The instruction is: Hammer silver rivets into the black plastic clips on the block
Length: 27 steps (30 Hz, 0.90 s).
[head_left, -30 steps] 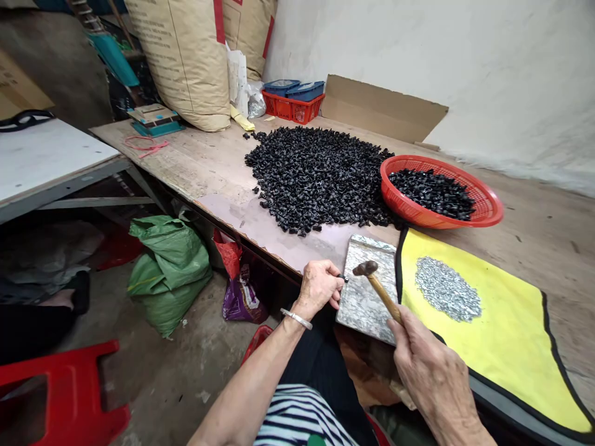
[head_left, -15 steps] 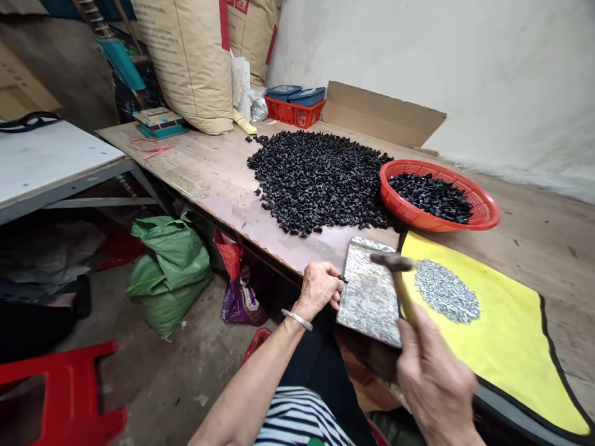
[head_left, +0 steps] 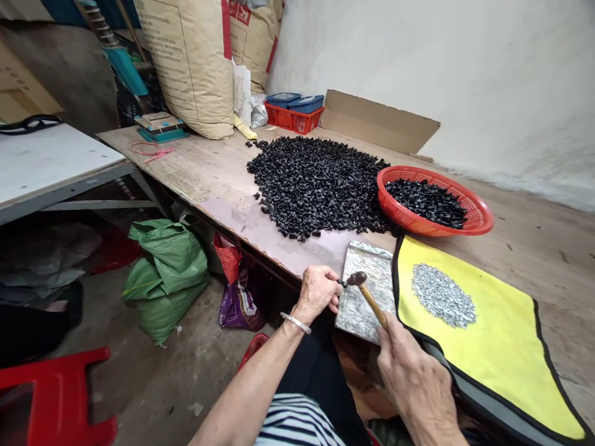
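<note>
Between thumb and fingers, my left hand (head_left: 320, 290) pinches a small black part (head_left: 343, 284) at the left edge of a worn metal plate (head_left: 367, 303). My right hand (head_left: 411, 371) is wrapped round the wooden handle of a hammer (head_left: 370, 298). The hammer's head is just right of the black part; whether they touch I cannot tell. Beyond the plate spreads a large pile of similar black parts (head_left: 320, 183). To the right, small silvery metal pieces (head_left: 443, 296) lie heaped on a yellow cloth (head_left: 502, 347) with black edging.
A red plastic basket (head_left: 481, 214) of black parts stands behind the cloth. Large paper sacks (head_left: 186, 68) and a small red crate (head_left: 295, 118) are at the back. Below the table edge sit a green sack (head_left: 165, 279), a purple bag (head_left: 239, 306) and a red stool (head_left: 65, 396).
The hammer has come down and left, from above the plate's middle to beside the black part. My right hand moved left with it; my left hand stays at the plate's edge.
</note>
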Available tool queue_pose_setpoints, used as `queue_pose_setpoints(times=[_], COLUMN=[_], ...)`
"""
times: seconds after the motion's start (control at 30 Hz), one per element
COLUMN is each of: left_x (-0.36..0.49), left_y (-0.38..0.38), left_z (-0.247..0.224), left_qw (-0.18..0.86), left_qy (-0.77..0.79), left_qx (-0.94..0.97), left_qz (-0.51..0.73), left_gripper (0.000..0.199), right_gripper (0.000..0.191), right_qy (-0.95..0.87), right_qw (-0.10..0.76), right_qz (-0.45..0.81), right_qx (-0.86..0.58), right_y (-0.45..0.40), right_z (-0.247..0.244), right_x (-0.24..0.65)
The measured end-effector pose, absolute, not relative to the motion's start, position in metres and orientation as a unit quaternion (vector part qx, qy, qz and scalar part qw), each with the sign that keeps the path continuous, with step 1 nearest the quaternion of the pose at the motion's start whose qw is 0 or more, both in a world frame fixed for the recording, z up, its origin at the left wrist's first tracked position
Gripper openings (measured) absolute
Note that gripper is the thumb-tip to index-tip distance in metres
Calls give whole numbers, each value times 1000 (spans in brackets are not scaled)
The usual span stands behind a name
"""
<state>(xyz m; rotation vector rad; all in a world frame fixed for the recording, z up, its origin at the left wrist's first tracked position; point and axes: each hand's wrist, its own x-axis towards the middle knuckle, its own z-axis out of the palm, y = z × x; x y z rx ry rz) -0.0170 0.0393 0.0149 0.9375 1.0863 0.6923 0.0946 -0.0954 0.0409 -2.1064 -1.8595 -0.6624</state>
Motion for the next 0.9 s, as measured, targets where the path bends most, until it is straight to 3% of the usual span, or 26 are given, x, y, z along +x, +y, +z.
queue_pose_setpoints(times=[0.2,0.37,0.5,0.7,0.9], left_x=[-17,-16,-16,-15,-19], left_y=[40,39,39,39,38], left_z=[16,16,16,17,14], left_qw=[697,697,696,689,680], left_qy=[491,487,492,502,494], left_qx=[420,421,419,420,430], left_qz=[312,316,313,311,329], left_gripper=[13,13,12,11,12], right_gripper=[41,31,44,38,29], right_qy=[-598,-657,-599,-572,-431], right_qw=[217,89,177,139,317], right_qz=[-267,-254,-248,-98,275], right_qx=[-724,-704,-741,-802,-799], right_y=[-99,-97,-100,-91,-70], right_z=[47,35,37,32,37], right_x=[92,92,92,90,113])
